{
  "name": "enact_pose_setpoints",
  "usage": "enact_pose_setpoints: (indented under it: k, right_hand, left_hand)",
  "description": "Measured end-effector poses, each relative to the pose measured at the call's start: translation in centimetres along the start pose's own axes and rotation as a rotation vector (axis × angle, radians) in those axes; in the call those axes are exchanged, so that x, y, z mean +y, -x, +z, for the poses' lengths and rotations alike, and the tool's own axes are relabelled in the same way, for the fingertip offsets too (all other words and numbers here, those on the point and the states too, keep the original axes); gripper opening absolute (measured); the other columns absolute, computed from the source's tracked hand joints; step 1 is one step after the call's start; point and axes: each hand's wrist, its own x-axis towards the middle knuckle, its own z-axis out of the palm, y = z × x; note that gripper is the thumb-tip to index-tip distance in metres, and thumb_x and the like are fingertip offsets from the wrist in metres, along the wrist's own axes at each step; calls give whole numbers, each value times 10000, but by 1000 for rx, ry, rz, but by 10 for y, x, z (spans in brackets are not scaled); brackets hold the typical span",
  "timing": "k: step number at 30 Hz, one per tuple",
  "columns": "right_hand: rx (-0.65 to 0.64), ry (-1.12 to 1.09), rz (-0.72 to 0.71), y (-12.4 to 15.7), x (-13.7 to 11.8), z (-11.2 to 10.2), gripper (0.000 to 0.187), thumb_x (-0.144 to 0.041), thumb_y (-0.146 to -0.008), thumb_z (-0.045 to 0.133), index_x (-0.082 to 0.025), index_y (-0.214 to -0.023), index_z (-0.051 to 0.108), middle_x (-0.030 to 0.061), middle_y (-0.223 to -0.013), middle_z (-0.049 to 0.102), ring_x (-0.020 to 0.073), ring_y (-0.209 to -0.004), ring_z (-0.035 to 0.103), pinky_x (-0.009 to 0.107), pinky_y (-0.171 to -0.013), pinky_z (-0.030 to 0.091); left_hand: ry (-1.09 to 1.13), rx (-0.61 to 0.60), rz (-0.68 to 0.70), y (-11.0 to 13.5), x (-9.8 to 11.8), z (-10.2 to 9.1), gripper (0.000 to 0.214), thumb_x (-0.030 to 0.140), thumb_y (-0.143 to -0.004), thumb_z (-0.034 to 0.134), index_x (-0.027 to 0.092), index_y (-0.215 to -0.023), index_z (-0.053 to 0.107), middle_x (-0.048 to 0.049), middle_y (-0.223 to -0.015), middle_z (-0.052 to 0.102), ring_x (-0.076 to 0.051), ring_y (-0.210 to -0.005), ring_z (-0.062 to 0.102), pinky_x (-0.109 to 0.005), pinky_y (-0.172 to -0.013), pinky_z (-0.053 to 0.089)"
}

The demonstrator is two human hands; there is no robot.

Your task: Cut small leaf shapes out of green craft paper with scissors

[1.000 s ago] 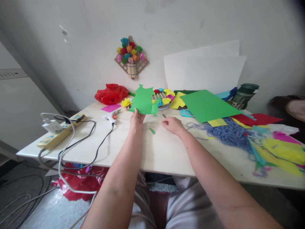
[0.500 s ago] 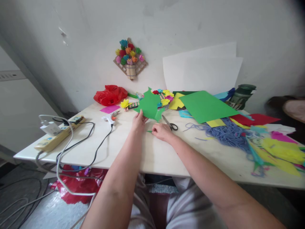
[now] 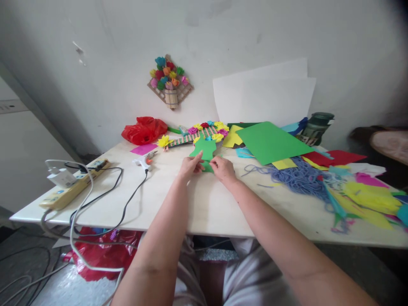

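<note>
A cut piece of green paper (image 3: 205,148) with an irregular outline is held over the table in front of me. My left hand (image 3: 191,166) is closed on its left lower edge, thumb on top. Thumb and fingers of my right hand (image 3: 223,169) pinch the same paper at its lower right side. Just behind it lies a striped craft piece (image 3: 186,139) trimmed with paper flowers, partly covered by the paper. No scissors show now; my right hand is over the spot where they lay.
To the left are a glue gun (image 3: 143,163) with its cord and a power strip (image 3: 60,196). On the right lie a large green sheet (image 3: 274,142), blue-purple yarn (image 3: 299,176) and coloured paper scraps. A red plastic bag (image 3: 145,131) sits at the back left.
Both hands have come closer together, the green paper has dropped lower and turned, and my right hand now grips it. More of the flowered craft piece shows behind. The view has shifted slightly.
</note>
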Motion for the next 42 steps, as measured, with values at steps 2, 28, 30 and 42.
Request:
enact_pose_setpoints:
  k: [2, 28, 30, 42]
  right_hand:
    - [9, -12, 12, -1, 1, 0, 156, -208, -821, 472, -173, -830, 625, 70, -855, 659, 185, -808, 577, 258, -661, 363]
    - [-118, -896, 378, -7, 6, 17, 243, -404, -702, 544, -182, -608, 508, -42, -454, 493, 74, -335, 387, 205, -349, 328]
    - [-82, -818, 340, -7, 8, 18, 273, -419, -717, 516, -189, -574, 482, -49, -420, 453, 75, -345, 373, 200, -357, 307]
    - [-98, -941, 297, -6, 0, 16, 253, -419, -614, 583, -193, -575, 476, -69, -391, 422, 79, -362, 367, 213, -386, 304]
  left_hand:
    - [125, -93, 8, 2, 1, 6, 461, 556, -635, 621, 101, -711, 617, -78, -558, 615, -100, -424, 518, -220, -452, 407]
    - [391, -231, 91, -1, -8, 9, 240, 286, -591, 737, 118, -607, 566, -19, -552, 560, -77, -463, 495, -201, -458, 414]
    - [412, -225, 87, 0, -7, 11, 245, 294, -593, 734, 121, -615, 562, -8, -544, 544, -73, -465, 484, -205, -463, 422]
    - [363, -93, 173, -3, -9, 16, 315, 294, -584, 723, 147, -507, 455, 46, -420, 423, -50, -402, 402, -192, -454, 372]
